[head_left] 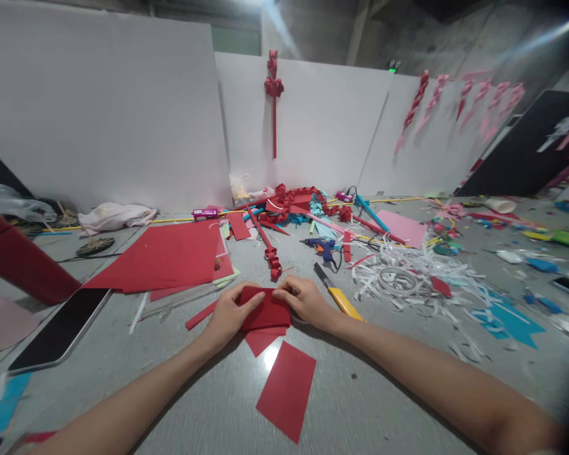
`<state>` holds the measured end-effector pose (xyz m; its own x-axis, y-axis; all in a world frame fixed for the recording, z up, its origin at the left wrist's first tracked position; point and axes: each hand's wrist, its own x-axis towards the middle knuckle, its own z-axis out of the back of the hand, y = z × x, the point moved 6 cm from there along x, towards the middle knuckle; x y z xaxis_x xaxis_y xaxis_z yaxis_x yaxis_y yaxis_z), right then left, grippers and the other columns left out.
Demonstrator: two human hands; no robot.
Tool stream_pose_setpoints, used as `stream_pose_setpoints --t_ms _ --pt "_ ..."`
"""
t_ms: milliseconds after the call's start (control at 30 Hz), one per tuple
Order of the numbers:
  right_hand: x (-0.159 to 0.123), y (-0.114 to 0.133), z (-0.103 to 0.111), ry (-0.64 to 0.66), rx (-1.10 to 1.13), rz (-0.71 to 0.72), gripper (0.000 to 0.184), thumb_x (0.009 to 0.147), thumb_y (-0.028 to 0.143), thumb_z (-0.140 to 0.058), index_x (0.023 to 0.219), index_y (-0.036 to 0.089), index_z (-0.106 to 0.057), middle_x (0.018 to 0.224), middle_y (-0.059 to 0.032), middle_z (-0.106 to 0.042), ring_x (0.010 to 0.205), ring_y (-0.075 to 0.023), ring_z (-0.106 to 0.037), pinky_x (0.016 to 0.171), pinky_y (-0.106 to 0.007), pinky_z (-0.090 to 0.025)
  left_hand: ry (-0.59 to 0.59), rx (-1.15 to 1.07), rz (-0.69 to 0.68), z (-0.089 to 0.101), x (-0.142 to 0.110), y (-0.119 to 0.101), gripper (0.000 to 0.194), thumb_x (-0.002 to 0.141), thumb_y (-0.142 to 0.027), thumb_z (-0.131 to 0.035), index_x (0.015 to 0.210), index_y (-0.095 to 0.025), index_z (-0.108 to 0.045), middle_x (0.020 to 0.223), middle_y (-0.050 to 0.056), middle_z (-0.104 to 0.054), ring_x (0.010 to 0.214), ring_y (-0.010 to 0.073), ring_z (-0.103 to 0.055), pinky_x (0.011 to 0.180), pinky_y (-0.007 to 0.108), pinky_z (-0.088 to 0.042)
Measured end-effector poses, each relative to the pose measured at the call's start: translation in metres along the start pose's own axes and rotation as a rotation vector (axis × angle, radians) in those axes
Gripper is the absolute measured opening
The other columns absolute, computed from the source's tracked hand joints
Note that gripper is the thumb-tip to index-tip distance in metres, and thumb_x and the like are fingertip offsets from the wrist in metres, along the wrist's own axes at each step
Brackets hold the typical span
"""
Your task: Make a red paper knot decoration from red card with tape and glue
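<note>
Gripping red paper (268, 312) at lower centre with left hand (228, 313) and right hand (309, 302), fingers closed on opposite edges, apparently to steady it. With yellow cutter (345, 303) near right hand, probably for easy reach.

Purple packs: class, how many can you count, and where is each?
2. The left pack lies just beyond the big red sheet; the right pack lies near the blue tube. Clutter may hide more.

One glue gun (326, 247), one cutter (345, 303)
</note>
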<state>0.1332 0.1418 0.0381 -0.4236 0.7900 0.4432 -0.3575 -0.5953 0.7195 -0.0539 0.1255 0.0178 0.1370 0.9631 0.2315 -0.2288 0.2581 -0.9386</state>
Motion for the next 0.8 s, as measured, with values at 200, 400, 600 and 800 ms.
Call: stream_pose_setpoints --t_ms 200,400,600,800 --pt "0.000 -0.002 -0.001 0.016 -0.070 0.008 0.047 0.103 0.050 -0.050 0.068 0.020 -0.056 0.067 0.0010 -0.056 0.064 -0.0138 -0.050 0.065 -0.028 -0.038 0.002 -0.065 0.020 -0.002 -0.001 0.001 0.036 0.091 -0.052 -0.066 0.091 -0.018 -0.076 0.088 0.006 -0.075 0.079 0.0215 -0.065 0.071 0.030 -0.052" --pt "0.001 0.003 0.015 -0.213 0.041 -0.052 0.053 0.107 0.051 -0.039 0.069 0.020 -0.058 0.069 -0.0012 -0.058 0.067 -0.0159 -0.053 0.070 -0.029 -0.041 -0.144 -0.185 0.043 0.011 0.002 0.009 0.041 0.092 -0.055 -0.063 0.088 -0.016 -0.073 0.084 0.005 -0.074 0.075 0.0188 -0.063 0.071 0.029 -0.051" --pt "0.019 0.030 0.045 -0.213 0.005 -0.106 0.053 0.107 0.047 -0.039 0.067 0.020 -0.061 0.068 -0.0021 -0.064 0.064 -0.0157 -0.056 0.065 -0.028 -0.040 -0.319 -0.336 0.136 0.023 0.005 0.028 0.049 0.086 -0.063 -0.067 0.089 -0.014 -0.069 0.078 0.004 -0.073 0.063 0.0163 -0.061 0.059 0.025 -0.048" --pt "0.012 0.023 0.041 0.293 -0.434 -0.128 0.045 0.084 0.046 -0.077 0.053 0.021 -0.056 0.046 0.0021 -0.050 0.040 -0.0096 -0.035 0.048 -0.029 -0.022 -0.463 -0.233 0.111 0.033 0.001 0.026 0.052 0.086 -0.066 -0.065 0.092 -0.014 -0.072 0.080 0.005 -0.075 0.068 0.0171 -0.065 0.065 0.026 -0.051"
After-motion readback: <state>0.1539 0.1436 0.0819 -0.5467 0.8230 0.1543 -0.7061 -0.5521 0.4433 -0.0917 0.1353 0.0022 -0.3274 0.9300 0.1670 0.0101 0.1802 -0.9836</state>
